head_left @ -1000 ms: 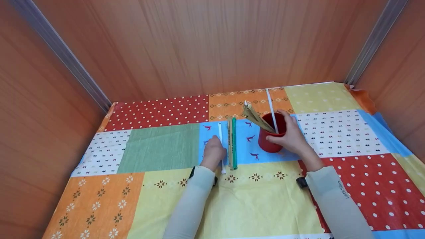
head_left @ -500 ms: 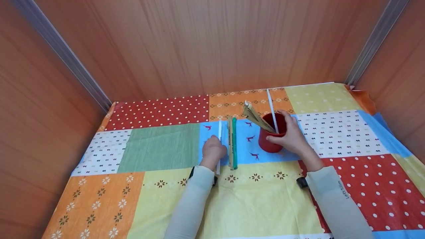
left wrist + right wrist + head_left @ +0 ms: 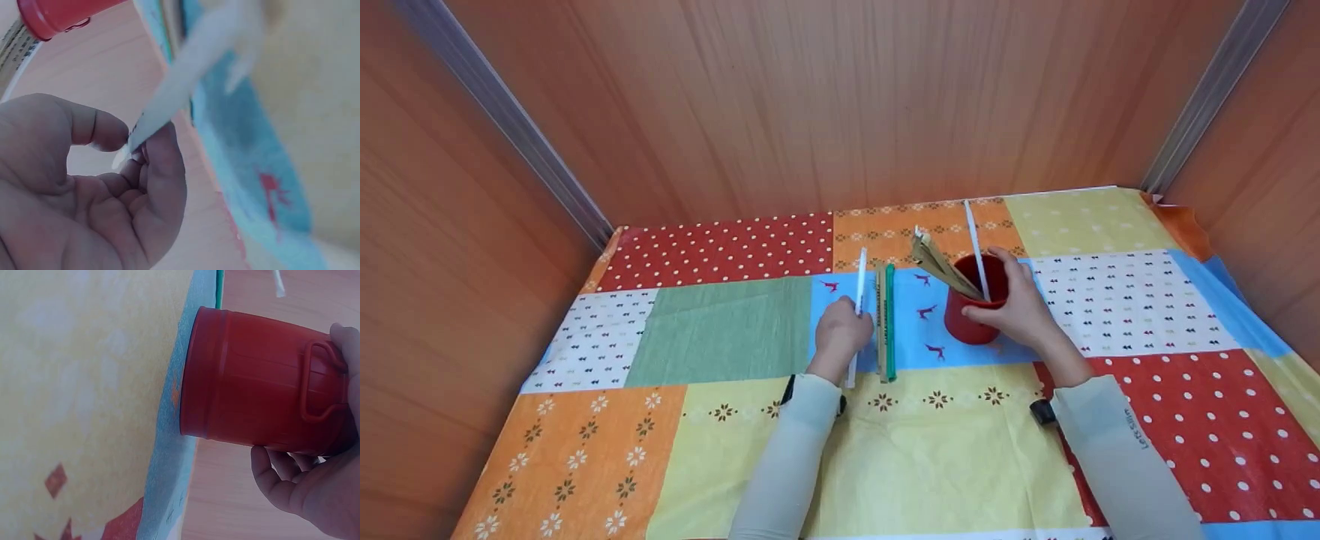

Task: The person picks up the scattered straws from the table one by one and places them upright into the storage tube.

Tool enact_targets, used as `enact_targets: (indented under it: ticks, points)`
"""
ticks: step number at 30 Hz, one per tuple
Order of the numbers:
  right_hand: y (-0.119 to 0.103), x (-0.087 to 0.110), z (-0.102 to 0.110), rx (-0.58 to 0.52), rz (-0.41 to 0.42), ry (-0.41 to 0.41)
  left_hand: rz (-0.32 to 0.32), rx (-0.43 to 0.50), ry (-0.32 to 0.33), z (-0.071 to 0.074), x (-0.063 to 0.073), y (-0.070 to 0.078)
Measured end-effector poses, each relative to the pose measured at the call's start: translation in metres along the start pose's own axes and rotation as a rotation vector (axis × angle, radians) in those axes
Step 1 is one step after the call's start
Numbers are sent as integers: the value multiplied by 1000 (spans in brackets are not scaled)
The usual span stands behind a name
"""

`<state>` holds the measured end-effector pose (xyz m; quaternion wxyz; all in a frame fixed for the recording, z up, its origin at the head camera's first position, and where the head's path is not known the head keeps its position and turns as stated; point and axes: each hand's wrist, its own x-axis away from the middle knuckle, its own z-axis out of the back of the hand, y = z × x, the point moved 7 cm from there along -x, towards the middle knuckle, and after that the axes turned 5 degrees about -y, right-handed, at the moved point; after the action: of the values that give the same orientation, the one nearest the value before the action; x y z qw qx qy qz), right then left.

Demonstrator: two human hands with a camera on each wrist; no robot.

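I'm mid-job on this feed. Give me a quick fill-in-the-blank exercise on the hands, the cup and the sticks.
1. The left hand pinches a stick whose colour is ____.
2. The right hand grips a cup whose colour is ____.
3. On the tablecloth, the stick lying nearest the cup is coloured ____.
4. Of left and right in the head view, the tan sticks in the cup lean to the ____.

Missing words: white; red; green; left.
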<state>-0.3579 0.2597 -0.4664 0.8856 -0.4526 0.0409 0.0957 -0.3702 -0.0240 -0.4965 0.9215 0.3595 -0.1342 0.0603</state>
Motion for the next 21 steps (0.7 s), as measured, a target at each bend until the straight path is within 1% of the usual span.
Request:
enact_targets:
  ticks: [3,5,7,11,15,21]
  points:
    - [1,1,1,2,-7,6,-49,25,20,6,4,7]
    - [2,1,1,3,-16,4,-90,51,45,10,9,13]
    - [2,1,0,1,-26,1,-138,74,85,15,14,18]
    - [2,1,-1,-1,-35,-6,-250,135,188,24,25,30]
    - [2,2,0,1,-27,-4,-363,237,269,33,37,40]
    - [2,2,0,-4,-20,0,-524,388,365,43,52,51]
